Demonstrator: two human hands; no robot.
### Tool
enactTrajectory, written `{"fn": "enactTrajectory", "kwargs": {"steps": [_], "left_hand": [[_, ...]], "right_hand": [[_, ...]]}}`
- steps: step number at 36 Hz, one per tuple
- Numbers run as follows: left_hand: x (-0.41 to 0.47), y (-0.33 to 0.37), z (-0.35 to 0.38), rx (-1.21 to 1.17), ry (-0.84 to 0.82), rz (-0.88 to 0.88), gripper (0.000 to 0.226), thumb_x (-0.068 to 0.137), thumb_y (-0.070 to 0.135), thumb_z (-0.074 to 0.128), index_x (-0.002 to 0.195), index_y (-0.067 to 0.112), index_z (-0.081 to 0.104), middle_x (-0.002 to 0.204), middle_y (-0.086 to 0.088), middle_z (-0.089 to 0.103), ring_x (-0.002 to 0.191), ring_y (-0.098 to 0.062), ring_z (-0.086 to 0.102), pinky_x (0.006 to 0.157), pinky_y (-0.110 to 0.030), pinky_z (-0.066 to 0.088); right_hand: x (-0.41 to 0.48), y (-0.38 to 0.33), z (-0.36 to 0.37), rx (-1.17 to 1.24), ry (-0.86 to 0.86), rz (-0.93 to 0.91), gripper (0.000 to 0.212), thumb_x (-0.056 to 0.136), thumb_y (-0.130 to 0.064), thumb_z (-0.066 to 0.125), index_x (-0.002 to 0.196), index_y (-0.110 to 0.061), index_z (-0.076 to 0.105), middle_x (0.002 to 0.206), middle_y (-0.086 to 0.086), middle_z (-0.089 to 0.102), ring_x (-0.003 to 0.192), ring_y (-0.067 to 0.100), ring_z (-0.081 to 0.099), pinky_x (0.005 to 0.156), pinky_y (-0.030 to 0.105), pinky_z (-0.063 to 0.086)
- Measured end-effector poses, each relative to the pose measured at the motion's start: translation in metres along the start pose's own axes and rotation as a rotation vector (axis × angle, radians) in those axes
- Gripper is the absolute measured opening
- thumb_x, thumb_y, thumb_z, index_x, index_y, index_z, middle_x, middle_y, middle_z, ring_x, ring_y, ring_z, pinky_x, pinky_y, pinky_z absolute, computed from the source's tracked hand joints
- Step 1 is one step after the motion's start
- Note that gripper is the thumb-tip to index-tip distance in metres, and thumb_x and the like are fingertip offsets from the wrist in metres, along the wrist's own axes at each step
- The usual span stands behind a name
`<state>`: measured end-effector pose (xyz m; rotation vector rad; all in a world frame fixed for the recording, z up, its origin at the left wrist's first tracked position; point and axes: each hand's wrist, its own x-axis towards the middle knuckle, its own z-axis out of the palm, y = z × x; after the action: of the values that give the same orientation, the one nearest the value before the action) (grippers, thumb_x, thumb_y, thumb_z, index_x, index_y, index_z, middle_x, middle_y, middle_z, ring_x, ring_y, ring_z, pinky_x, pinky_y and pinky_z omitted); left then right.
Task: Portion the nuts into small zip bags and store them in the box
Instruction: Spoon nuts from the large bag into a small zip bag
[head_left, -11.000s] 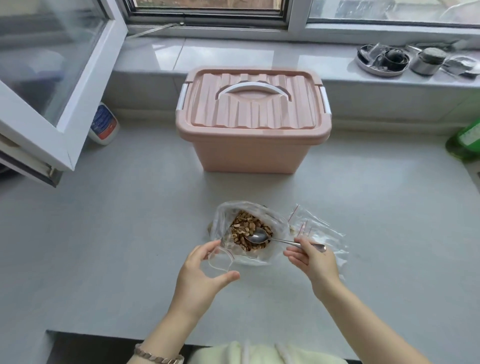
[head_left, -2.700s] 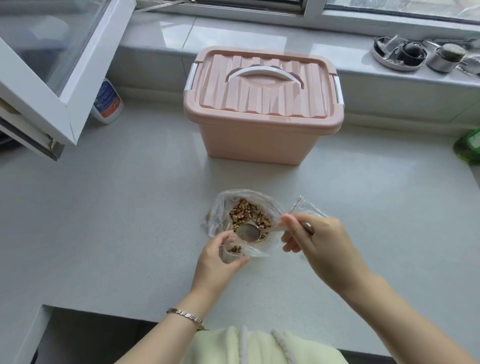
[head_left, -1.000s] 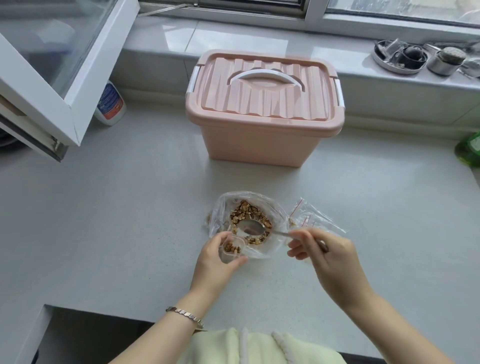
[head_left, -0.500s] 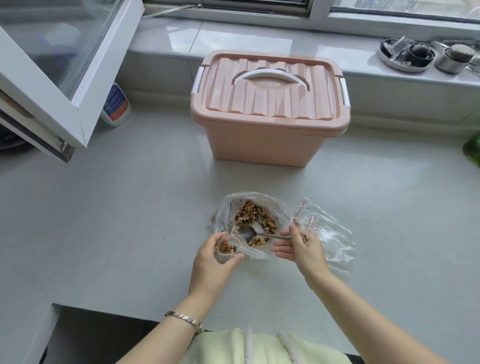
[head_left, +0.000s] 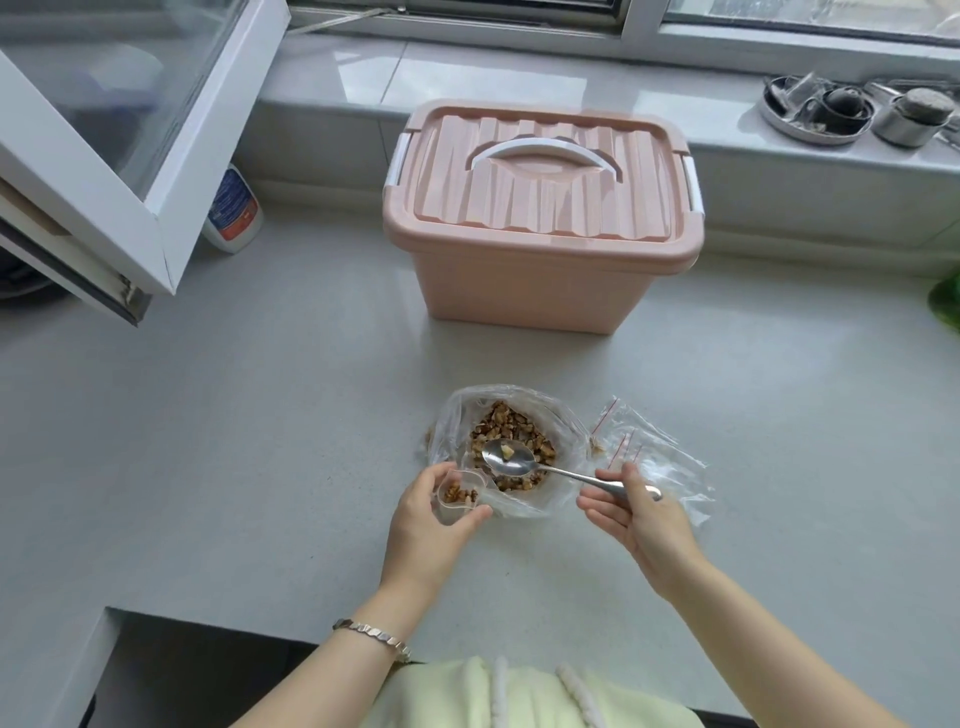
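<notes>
Spoon (head_left: 509, 458) bowl over big bag (head_left: 558, 423), one nut piece in it.
Left hand (head_left: 426, 525) fingers curl round small bag (head_left: 457, 494), nuts (head_left: 511, 428) inside, at big bag's 7 o'clock. Right hand (head_left: 641, 522) pinches spoon handle. Box (head_left: 540, 223), lidded, at 12 o'clock.

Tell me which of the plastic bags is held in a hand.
The small zip bag gripped by the left hand, a few nuts inside. The big nut bag and the empty red-striped bags lie on the counter.
</notes>
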<state>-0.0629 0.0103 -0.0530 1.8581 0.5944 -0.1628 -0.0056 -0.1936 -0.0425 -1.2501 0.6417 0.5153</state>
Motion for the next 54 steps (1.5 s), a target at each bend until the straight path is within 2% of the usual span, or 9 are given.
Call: {"fn": "enactTrajectory", "kwargs": {"steps": [13,17,21,31,34,38,43,47,54], "left_hand": [[0.005,0.001,0.005,0.039,-0.025,0.032,0.043,0.071,0.021,0.077,0.104,0.031,0.052,0.102,0.018,0.056,0.105,-0.008,0.052,0.081,-0.009,0.037],[0.003,0.0,0.007,0.024,-0.019,0.037,0.043,0.07,0.019,0.078,0.091,0.041,0.048,0.1,0.02,0.055,0.102,-0.005,0.052,0.078,-0.005,0.036],[0.002,-0.002,0.007,-0.023,-0.004,0.016,0.042,0.07,0.018,0.078,0.105,0.026,0.055,0.103,0.015,0.059,0.106,-0.007,0.054,0.086,-0.015,0.041],[0.008,0.006,-0.022,-0.013,0.394,0.056,0.046,0.074,0.024,0.074,0.114,0.014,0.053,0.102,0.005,0.058,0.095,-0.009,0.052,0.065,0.004,0.034],[0.036,0.004,-0.037,-0.028,0.469,-0.028,0.04,0.074,0.03,0.075,0.104,0.018,0.052,0.102,0.0,0.06,0.09,-0.019,0.059,0.074,-0.019,0.049],[0.073,-0.006,-0.049,0.052,0.415,-0.127,0.039,0.068,0.043,0.074,0.092,0.026,0.049,0.098,-0.001,0.064,0.085,-0.03,0.065,0.077,-0.047,0.054],[0.095,0.0,-0.048,0.199,0.334,-0.136,0.038,0.074,0.04,0.071,0.099,0.02,0.051,0.104,0.005,0.06,0.092,-0.024,0.06,0.079,-0.035,0.051],[0.106,0.006,-0.047,0.138,0.168,-0.12,0.042,0.072,0.027,0.076,0.101,0.015,0.048,0.104,0.001,0.058,0.08,-0.019,0.057,0.056,-0.026,0.046],[0.124,0.011,-0.066,0.012,-0.05,-0.194,0.039,0.082,0.011,0.066,0.116,0.015,0.049,0.103,-0.003,0.063,0.092,-0.017,0.057,0.083,-0.026,0.042]], "right_hand": [[-0.057,-0.038,0.016,-0.33,-0.148,-0.458,0.042,0.08,-0.051,0.052,0.084,-0.012,0.068,0.067,0.013,0.07,0.062,0.026,0.069,0.054,0.027,0.055],[-0.067,-0.027,0.025,-0.621,-0.209,-0.73,0.038,0.079,-0.068,0.045,0.082,-0.038,0.068,0.072,-0.006,0.07,0.067,0.009,0.069,0.061,0.023,0.056],[-0.069,-0.025,0.023,-0.693,-0.183,-0.867,0.038,0.087,-0.061,0.04,0.091,-0.033,0.065,0.071,-0.013,0.068,0.067,0.003,0.067,0.062,0.019,0.054],[-0.042,-0.019,0.005,-0.326,0.075,-0.378,0.031,0.095,-0.028,0.042,0.087,-0.006,0.063,0.06,0.008,0.067,0.053,0.016,0.066,0.047,0.018,0.049],[-0.035,-0.013,0.007,-0.298,0.081,-0.302,0.029,0.097,-0.024,0.04,0.087,-0.006,0.06,0.066,0.011,0.066,0.051,0.012,0.065,0.045,0.016,0.049],[-0.029,-0.009,0.01,-0.283,0.078,-0.245,0.029,0.098,-0.024,0.039,0.087,-0.006,0.059,0.068,0.013,0.066,0.052,0.013,0.065,0.045,0.017,0.049],[-0.026,-0.009,0.01,-0.288,0.079,-0.232,0.028,0.098,-0.024,0.04,0.088,-0.005,0.059,0.068,0.014,0.067,0.052,0.013,0.065,0.046,0.018,0.049],[-0.022,-0.009,0.006,-0.279,0.094,-0.22,0.029,0.097,-0.026,0.041,0.087,-0.006,0.059,0.066,0.012,0.067,0.052,0.013,0.065,0.046,0.018,0.05],[-0.014,-0.01,0.0,-0.252,0.105,-0.197,0.028,0.097,-0.025,0.042,0.086,-0.006,0.059,0.066,0.013,0.067,0.051,0.014,0.065,0.046,0.018,0.05]]}}
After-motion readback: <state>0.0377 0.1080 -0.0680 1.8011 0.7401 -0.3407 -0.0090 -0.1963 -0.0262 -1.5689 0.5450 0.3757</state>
